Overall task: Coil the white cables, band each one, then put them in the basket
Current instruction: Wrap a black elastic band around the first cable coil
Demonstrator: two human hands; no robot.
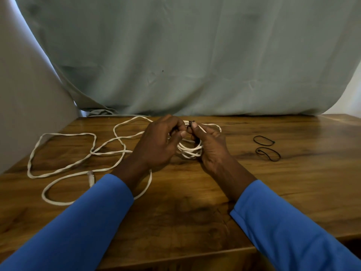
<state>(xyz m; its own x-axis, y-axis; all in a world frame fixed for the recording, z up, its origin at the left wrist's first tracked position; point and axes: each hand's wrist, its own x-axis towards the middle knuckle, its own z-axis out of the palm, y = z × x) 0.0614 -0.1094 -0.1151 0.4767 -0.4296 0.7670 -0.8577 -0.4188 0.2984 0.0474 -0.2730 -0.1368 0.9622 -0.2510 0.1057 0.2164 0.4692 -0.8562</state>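
Observation:
A coiled white cable (190,150) sits at the middle of the wooden table (195,202), held between both hands. My left hand (156,143) and my right hand (210,146) meet at the coil's far side, where their fingertips pinch a black band (189,126) against the strands. A second white cable (78,151) lies loose in wide loops on the left of the table, its plug end (91,178) near my left sleeve. No basket is in view.
Two spare black bands (263,140) (270,153) lie on the table to the right of my hands. A pale green cloth (195,65) hangs behind the table's far edge. A grey surface (29,104) rises at the left.

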